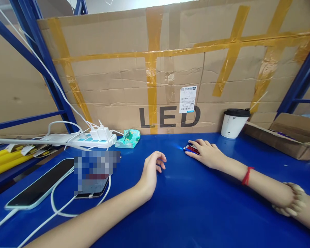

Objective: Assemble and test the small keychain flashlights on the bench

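Observation:
My right hand (207,151) lies on the blue tabletop (186,206), its fingers over a small bundle of slim red and blue pen-like sticks (192,148). A blue glow shows at the bundle's left end, and the palm hides part of it. My left hand (153,174) rests on its side near the middle of the table. Its fingers are loosely curled and a little apart, with nothing visible in them. A green soft pack (129,138), likely tissues, sits beyond this hand to the left.
Two phones (42,184) (93,186) with white cables lie at left, before a power strip (93,139). A lidded paper cup (234,124) and an open cardboard box (281,137) stand at right. A taped carton (113,86) walls the back.

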A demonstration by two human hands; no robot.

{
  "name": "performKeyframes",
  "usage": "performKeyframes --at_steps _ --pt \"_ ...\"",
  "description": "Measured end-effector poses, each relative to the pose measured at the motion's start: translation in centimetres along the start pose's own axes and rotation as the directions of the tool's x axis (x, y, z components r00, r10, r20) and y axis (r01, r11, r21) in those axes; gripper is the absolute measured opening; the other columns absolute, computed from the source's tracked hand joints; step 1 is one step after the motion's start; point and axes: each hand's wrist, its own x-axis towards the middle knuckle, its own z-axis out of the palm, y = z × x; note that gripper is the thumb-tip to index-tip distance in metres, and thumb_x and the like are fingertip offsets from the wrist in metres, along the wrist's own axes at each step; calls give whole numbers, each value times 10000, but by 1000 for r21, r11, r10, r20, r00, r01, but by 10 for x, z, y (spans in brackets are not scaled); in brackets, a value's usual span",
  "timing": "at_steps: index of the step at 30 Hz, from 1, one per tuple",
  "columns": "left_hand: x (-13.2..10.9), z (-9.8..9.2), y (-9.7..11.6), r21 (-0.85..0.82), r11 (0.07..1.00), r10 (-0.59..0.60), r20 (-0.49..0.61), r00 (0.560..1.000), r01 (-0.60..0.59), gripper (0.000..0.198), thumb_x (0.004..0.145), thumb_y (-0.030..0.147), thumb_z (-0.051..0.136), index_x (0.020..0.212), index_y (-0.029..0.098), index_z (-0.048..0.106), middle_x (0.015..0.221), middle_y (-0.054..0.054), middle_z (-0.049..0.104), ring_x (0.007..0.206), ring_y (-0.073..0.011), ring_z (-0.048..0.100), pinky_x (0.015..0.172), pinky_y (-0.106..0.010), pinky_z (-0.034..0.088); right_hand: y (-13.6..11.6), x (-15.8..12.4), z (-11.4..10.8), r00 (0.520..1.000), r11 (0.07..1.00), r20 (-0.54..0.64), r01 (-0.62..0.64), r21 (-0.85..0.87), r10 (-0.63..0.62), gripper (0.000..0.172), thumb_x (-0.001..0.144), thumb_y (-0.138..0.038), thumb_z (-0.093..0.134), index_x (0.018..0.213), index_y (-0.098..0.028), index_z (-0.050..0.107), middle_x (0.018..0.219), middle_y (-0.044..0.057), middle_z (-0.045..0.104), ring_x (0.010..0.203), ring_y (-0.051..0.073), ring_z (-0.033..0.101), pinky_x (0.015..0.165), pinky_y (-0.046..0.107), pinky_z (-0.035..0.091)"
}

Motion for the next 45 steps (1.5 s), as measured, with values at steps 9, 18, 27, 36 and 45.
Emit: performKeyframes --at_steps 9,18,27,36,45 --pt "0 1 0 16 1000 -12 -3 1000 12 237 659 379 401 620 155 466 658 -18 466 583 -118 451 527 -223 311 -7 -11 -27 998 1000 -62 -27 3 27 423 729 -554 493 1012 -251 574 1087 39 541 1009 196 522 775 265 377" --pt "-1 0 -2 135 991 26 17 1000 -28 188 717 321 371 647 165 451 646 -14 439 618 -141 436 570 -249 307 -22 -24 -34 996 994 58 58 93 -64 280 749 -369 446 878 -236 655 896 11 625 811 102 564 627 165 303" --pt "-6 -3 -8 820 486 124 275 953 -300 313 661 117 453 960 197 502 1000 -62 504 971 -242 402 835 -377 311 -43 -43 -34 893 805 -73 433 405 -443 282 777 -450 493 868 -241 658 890 -24 628 814 27 544 789 151 381" --pt "2 -2 -6 685 699 34 252 967 -203 110 684 147 378 662 178 482 711 -23 550 764 -194 473 735 -320 328 -49 -54 -25 893 713 -219 447 540 -393 347 816 -448 453 1073 -271 603 977 -22 625 815 9 572 755 109 441" --pt "4 -2 -4 517 851 -11 190 982 -91 162 602 242 364 578 156 500 529 6 418 555 -130 405 556 -244 286 -46 -49 -30 962 524 -79 210 825 -260 418 821 -475 424 1020 -176 637 768 10 637 539 -31 545 536 49 419"
